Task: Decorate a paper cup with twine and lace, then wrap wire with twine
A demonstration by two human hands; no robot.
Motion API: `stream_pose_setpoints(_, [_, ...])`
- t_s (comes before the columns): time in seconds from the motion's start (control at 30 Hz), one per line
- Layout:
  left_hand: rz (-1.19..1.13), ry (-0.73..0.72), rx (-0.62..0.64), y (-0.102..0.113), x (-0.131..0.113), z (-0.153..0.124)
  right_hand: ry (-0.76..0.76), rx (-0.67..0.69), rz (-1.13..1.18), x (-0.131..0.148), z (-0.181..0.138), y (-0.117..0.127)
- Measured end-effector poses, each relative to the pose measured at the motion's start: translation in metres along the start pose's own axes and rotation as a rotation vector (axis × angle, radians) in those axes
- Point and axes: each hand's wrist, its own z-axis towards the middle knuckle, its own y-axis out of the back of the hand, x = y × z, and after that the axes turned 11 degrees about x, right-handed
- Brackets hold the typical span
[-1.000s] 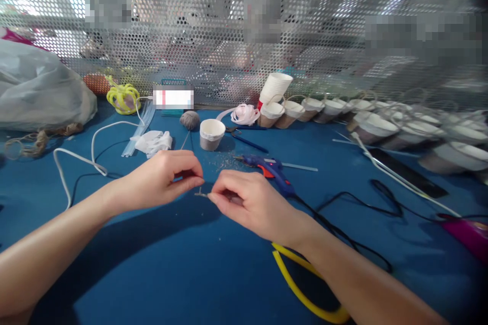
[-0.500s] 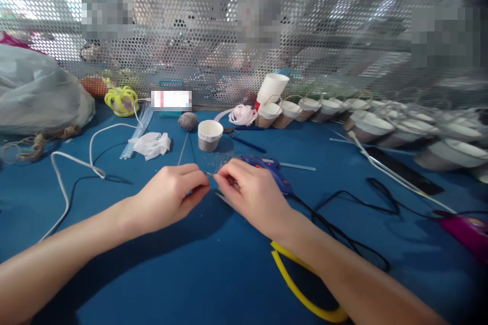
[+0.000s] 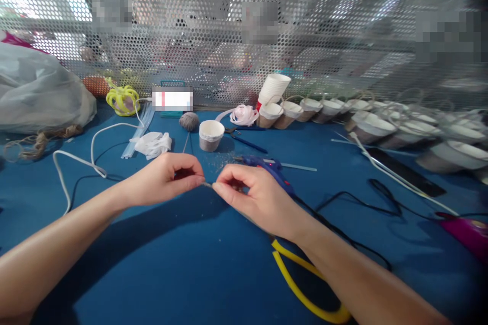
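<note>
My left hand (image 3: 168,177) and my right hand (image 3: 253,198) meet over the blue table (image 3: 198,264), fingertips pinched together. Between them they hold a short thin grey strand (image 3: 208,185), too small to name for sure. A grey ball of twine (image 3: 189,120) lies behind the hands, with a line running from it toward them. Just behind my right hand lies a blue glue gun (image 3: 267,166), its black cord (image 3: 354,203) trailing right. Yellow-handled scissors (image 3: 305,287) lie under my right forearm.
A paper cup (image 3: 211,134) stands behind the hands, beside a white ribbon roll (image 3: 244,115) and a stack of cups (image 3: 275,88). A row of finished cups (image 3: 381,124) runs to the right. White cable (image 3: 76,160), plastic bag (image 3: 41,91) and perforated metal screen (image 3: 213,25) surround the left and back.
Both hands have shifted slightly, rising toward the cup half a second ago and now settling back, still pinched on the small strand between them.
</note>
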Motion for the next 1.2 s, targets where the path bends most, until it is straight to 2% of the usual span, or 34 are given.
stream_pose_setpoints(0.13, [-0.005, 0.010, -0.046, -0.010, 0.000, 0.001, -0.024, -0.166, -0.097, -0.006, 0.003, -0.003])
stream_pose_setpoints(0.23, [0.137, -0.056, -0.129, -0.019, -0.002, 0.000, -0.027, -0.245, -0.259, -0.010, 0.004, -0.006])
stream_pose_setpoints(0.3, [0.282, -0.135, -0.172, -0.023, -0.004, -0.001, -0.032, -0.226, -0.361, -0.011, 0.004, -0.007])
stream_pose_setpoints(0.43, [0.490, -0.224, -0.194, -0.020, -0.006, -0.002, -0.014, -0.056, -0.442, -0.009, 0.003, -0.006])
stream_pose_setpoints(0.53, [0.464, -0.211, -0.186, -0.013, -0.007, -0.003, 0.007, 0.072, -0.336, -0.005, 0.002, -0.003])
stream_pose_setpoints(0.67, [0.257, -0.109, -0.135, -0.005, -0.005, -0.002, -0.049, 0.157, -0.037, 0.000, 0.000, 0.003])
stream_pose_setpoints(0.77, [0.123, -0.035, -0.119, -0.004, -0.002, 0.000, -0.114, 0.115, 0.113, 0.002, 0.000, 0.006])
stream_pose_setpoints(0.87, [0.061, -0.024, -0.105, -0.008, 0.001, 0.001, -0.129, 0.015, 0.130, 0.000, 0.001, 0.006])
stream_pose_setpoints(0.97, [0.079, -0.061, -0.121, -0.018, 0.002, 0.002, -0.109, -0.105, 0.019, -0.005, 0.002, 0.002])
stream_pose_setpoints(1.07, [0.228, -0.162, -0.192, -0.027, 0.000, 0.001, -0.059, -0.189, -0.208, -0.010, 0.003, -0.002])
stream_pose_setpoints(1.2, [0.487, -0.259, -0.257, -0.026, -0.007, -0.001, -0.022, -0.091, -0.414, -0.010, 0.002, -0.004])
